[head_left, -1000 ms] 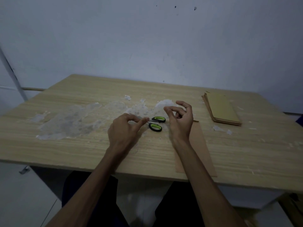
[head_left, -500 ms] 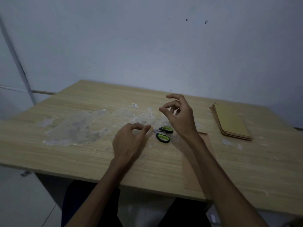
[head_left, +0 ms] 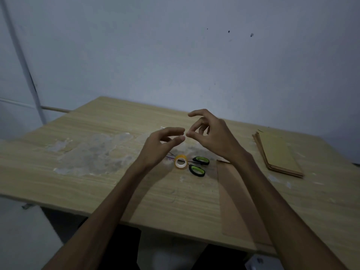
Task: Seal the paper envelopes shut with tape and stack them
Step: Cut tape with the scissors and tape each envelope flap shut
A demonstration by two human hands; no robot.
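Observation:
My left hand (head_left: 159, 147) and my right hand (head_left: 214, 137) are raised above the wooden table (head_left: 78, 182), their fingertips almost touching. The left hand's thumb and forefinger are slightly apart. My right thumb meets its curled fingers; I see no tape between the hands. A small yellow tape roll (head_left: 180, 161) lies flat on the table below them. One brown envelope (head_left: 231, 201) lies near the front edge, partly under my right forearm. A stack of brown envelopes (head_left: 278, 154) sits at the right.
Black and green scissors (head_left: 196, 166) lie right beside the tape roll. A patch of whitish residue (head_left: 93, 152) covers the table's left half. A pale wall stands close behind the table.
Both hands have lifted off the table and come together in the air. The tape roll, hidden behind my left hand before, now lies in plain sight on the table.

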